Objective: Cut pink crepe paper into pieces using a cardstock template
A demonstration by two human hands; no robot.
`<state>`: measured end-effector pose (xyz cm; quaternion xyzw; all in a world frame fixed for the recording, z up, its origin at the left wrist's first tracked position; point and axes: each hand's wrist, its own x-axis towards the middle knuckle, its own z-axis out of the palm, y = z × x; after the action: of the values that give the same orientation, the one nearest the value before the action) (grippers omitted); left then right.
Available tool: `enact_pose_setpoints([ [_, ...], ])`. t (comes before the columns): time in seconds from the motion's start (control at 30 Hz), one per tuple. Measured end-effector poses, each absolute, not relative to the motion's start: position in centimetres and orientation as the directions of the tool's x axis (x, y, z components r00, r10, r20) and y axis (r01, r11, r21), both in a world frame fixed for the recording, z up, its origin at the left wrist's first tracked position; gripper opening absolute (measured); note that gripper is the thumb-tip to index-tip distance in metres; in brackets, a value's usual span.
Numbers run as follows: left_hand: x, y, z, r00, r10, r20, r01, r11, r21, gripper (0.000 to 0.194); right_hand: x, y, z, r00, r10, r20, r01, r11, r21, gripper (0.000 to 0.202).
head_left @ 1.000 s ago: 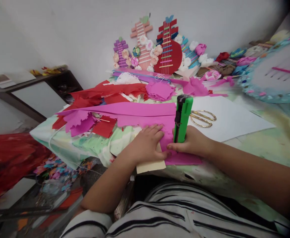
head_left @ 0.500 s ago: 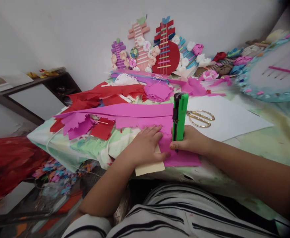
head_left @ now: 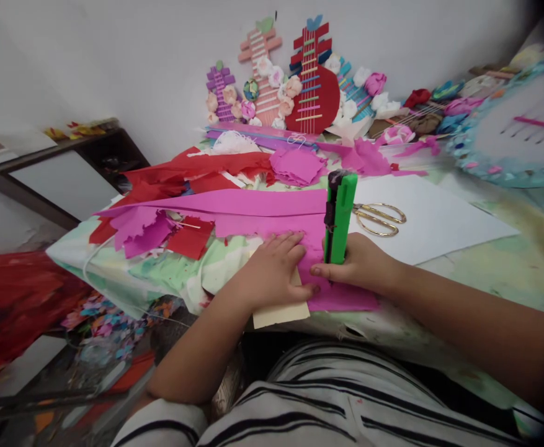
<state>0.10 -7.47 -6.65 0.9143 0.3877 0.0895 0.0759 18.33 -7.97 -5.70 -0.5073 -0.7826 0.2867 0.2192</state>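
My left hand (head_left: 278, 270) lies flat on a pink paper sheet (head_left: 262, 225), fingers stretched out, and presses a cream card strip (head_left: 281, 315) that sticks out beneath its palm. Just right of it, my right hand (head_left: 362, 264) grips the lower end of a green and black utility knife (head_left: 342, 214), held nearly upright. The knife's lower tip is by the pink sheet; its blade is too small to make out. Behind the right hand, gold-handled scissors (head_left: 381, 218) rest on a white sheet (head_left: 434, 217).
Torn red paper (head_left: 160, 186) and crumpled pink paper (head_left: 297, 166) lie across the table. Paper-covered instrument models (head_left: 316, 99) lean on the wall. A blue-edged round model (head_left: 508, 130) stands at right. Paper scraps (head_left: 108, 323) lie on the floor at left.
The knife and my right hand have shifted very slightly, its thumb a little to the left. My left hand stays on the card. The whole view has tilted slightly.
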Motion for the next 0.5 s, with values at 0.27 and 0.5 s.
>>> enact_pose_setpoints([
  [0.27,0.1,-7.5,-6.7,0.681,0.722,0.124,0.696,-0.690,0.198,0.062,18.9,-7.3,-6.0,-0.350,0.934,0.074,0.593,0.282,-0.754,0.039],
  [0.5,-0.1,-7.5,-6.8,0.694,0.707,0.134,0.691,-0.707,0.154,0.064,19.7,-6.4,-5.9,-0.043,0.991,0.129,0.360,0.135,-0.923,0.051],
])
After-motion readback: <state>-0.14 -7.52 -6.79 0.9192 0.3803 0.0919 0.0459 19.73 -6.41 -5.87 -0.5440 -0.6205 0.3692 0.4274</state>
